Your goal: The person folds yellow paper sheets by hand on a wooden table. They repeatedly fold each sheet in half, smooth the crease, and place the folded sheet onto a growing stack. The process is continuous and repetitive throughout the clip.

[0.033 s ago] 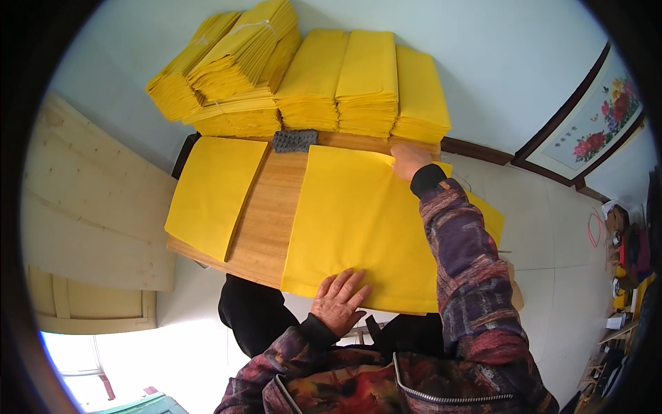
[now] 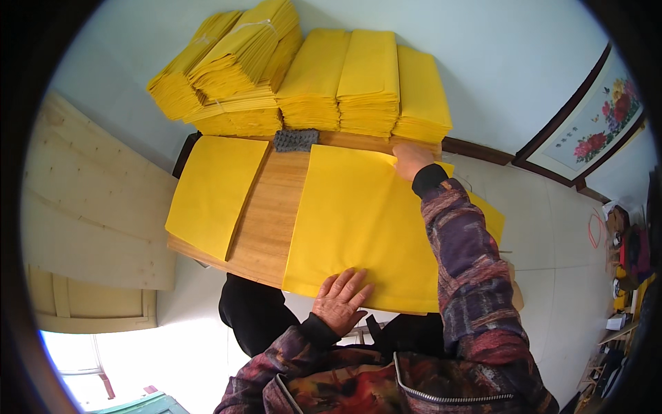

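A large yellow sheet point(image 2: 362, 221), apparently paper, lies spread over the right half of the wooden table point(image 2: 265, 200), its near edge passing over the table's front. My left hand point(image 2: 340, 298) rests flat on that near edge, fingers spread. At the sheet's far edge, toward the right, my right hand point(image 2: 412, 160) is closed with the sheet pinched at its fingertips, and small creases run from there. Its thumb is partly hidden. More yellow sheet point(image 2: 488, 217) shows to the right of my right forearm. A folded yellow stack point(image 2: 214, 193) lies on the table's left side.
Stacked yellow bundles point(image 2: 310, 76) line the table's back against the wall, some tied with string. A grey textured pad point(image 2: 296, 141) sits before them. Left stands a pale wooden board point(image 2: 96, 200); right hangs a framed flower picture point(image 2: 593, 124), with assorted items along the floor.
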The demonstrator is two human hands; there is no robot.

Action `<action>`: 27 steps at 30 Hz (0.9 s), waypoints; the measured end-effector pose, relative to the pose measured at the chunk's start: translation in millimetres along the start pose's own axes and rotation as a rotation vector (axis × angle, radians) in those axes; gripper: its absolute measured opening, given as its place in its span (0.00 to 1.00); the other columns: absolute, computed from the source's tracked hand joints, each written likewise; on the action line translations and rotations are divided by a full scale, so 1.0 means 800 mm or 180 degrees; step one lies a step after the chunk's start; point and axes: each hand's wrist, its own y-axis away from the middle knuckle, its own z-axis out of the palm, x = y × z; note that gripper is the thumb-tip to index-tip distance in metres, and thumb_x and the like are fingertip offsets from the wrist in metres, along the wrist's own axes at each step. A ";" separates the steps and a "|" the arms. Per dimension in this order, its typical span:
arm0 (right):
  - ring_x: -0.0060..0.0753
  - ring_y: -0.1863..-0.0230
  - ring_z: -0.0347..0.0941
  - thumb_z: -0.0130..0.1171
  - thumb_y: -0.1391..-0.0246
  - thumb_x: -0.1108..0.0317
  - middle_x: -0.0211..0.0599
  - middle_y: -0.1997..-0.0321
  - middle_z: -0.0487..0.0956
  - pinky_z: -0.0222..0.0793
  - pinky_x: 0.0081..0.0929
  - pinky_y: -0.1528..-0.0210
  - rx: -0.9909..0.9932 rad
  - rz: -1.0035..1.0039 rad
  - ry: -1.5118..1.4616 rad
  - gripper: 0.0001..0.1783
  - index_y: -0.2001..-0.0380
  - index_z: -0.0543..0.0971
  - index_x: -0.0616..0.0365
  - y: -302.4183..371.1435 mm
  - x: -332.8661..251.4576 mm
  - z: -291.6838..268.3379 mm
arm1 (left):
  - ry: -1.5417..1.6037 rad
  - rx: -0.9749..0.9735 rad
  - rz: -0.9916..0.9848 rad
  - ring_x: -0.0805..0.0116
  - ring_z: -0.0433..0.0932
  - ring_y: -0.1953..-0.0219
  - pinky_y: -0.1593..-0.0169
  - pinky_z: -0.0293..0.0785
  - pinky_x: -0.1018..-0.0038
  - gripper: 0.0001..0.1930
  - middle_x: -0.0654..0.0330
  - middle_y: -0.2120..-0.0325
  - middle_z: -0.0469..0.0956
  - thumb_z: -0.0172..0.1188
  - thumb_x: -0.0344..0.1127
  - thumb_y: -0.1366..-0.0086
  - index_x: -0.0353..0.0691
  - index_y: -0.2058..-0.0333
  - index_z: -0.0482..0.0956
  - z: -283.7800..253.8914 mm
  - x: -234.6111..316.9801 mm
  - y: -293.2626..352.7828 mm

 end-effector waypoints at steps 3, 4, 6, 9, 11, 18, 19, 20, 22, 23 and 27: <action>0.53 0.53 0.76 0.58 0.49 0.65 0.48 0.58 0.81 0.72 0.45 0.54 -0.0026 0.0054 0.0047 0.11 0.65 0.81 0.59 0.005 0.004 -0.007 | 0.0033 0.0009 0.0040 0.55 0.61 0.35 0.36 0.58 0.56 0.38 0.57 0.38 0.64 0.70 0.44 0.54 0.52 0.41 0.70 0.004 0.004 -0.003; 0.53 0.54 0.77 0.56 0.49 0.68 0.49 0.59 0.81 0.73 0.45 0.55 0.0022 0.0051 0.0038 0.10 0.66 0.82 0.59 0.008 0.005 -0.009 | 0.0049 0.0002 0.0045 0.55 0.61 0.35 0.36 0.58 0.56 0.38 0.57 0.37 0.64 0.70 0.44 0.54 0.52 0.41 0.69 0.006 0.005 -0.005; 0.53 0.54 0.78 0.54 0.49 0.71 0.50 0.60 0.81 0.74 0.44 0.55 0.0105 0.0029 0.0026 0.10 0.67 0.83 0.60 0.012 0.006 -0.012 | 0.0068 -0.0015 0.0058 0.55 0.61 0.35 0.36 0.58 0.56 0.38 0.57 0.37 0.63 0.70 0.44 0.53 0.53 0.40 0.69 0.007 0.007 -0.006; 0.53 0.53 0.77 0.54 0.49 0.71 0.50 0.58 0.81 0.74 0.44 0.54 0.0114 0.0016 0.0042 0.11 0.64 0.83 0.60 0.015 0.007 -0.016 | 0.0069 -0.0073 0.0075 0.56 0.59 0.34 0.35 0.56 0.56 0.38 0.57 0.36 0.62 0.69 0.44 0.52 0.53 0.39 0.67 0.006 0.006 -0.007; 0.52 0.52 0.77 0.54 0.48 0.70 0.50 0.56 0.81 0.74 0.44 0.53 0.0006 0.0043 0.0115 0.13 0.62 0.82 0.59 0.013 0.006 -0.016 | 0.0059 -0.0142 0.0073 0.58 0.58 0.33 0.33 0.54 0.58 0.38 0.58 0.35 0.60 0.68 0.44 0.50 0.52 0.38 0.66 0.006 0.006 -0.006; 0.50 0.51 0.76 0.60 0.51 0.62 0.47 0.57 0.81 0.71 0.43 0.50 0.0424 0.0112 0.0102 0.16 0.58 0.80 0.53 0.010 0.011 -0.008 | -0.0061 0.0154 0.0083 0.54 0.61 0.35 0.38 0.59 0.55 0.40 0.58 0.36 0.63 0.71 0.43 0.56 0.53 0.40 0.69 0.020 0.001 -0.006; 0.50 0.49 0.74 0.63 0.52 0.59 0.44 0.55 0.80 0.70 0.42 0.48 0.0297 0.0118 0.0118 0.19 0.56 0.79 0.51 0.012 0.014 -0.014 | -0.0077 0.0207 0.0102 0.54 0.61 0.35 0.38 0.59 0.55 0.40 0.58 0.37 0.63 0.71 0.43 0.56 0.53 0.41 0.69 0.021 0.001 -0.006; 0.51 0.46 0.72 0.64 0.50 0.60 0.41 0.50 0.78 0.68 0.41 0.47 0.0764 0.0262 0.0314 0.20 0.53 0.78 0.51 0.025 0.011 -0.010 | -0.0013 0.0244 0.0129 0.54 0.61 0.36 0.38 0.59 0.55 0.39 0.58 0.37 0.64 0.71 0.42 0.56 0.52 0.41 0.69 0.021 0.000 -0.007; 0.51 0.46 0.70 0.63 0.48 0.61 0.40 0.49 0.76 0.67 0.42 0.45 0.1143 0.0035 0.0185 0.19 0.52 0.77 0.52 0.048 0.008 -0.015 | -0.0030 0.0200 0.0126 0.53 0.61 0.36 0.38 0.59 0.55 0.39 0.58 0.37 0.64 0.72 0.41 0.56 0.52 0.42 0.69 0.021 -0.001 -0.007; 0.51 0.46 0.69 0.62 0.46 0.62 0.39 0.48 0.75 0.66 0.42 0.44 0.1333 -0.0088 0.0129 0.19 0.52 0.76 0.53 0.059 0.004 -0.020 | -0.0040 0.0218 0.0123 0.53 0.61 0.36 0.38 0.59 0.55 0.38 0.58 0.38 0.64 0.72 0.41 0.55 0.52 0.42 0.69 0.020 0.000 -0.007; 0.48 0.46 0.68 0.62 0.49 0.65 0.40 0.48 0.74 0.65 0.41 0.43 0.0833 -0.1088 -0.0505 0.18 0.54 0.77 0.57 0.131 -0.027 -0.011 | -0.0094 0.0231 0.0103 0.54 0.61 0.36 0.38 0.59 0.55 0.39 0.58 0.38 0.63 0.72 0.40 0.56 0.52 0.42 0.69 0.019 0.001 -0.008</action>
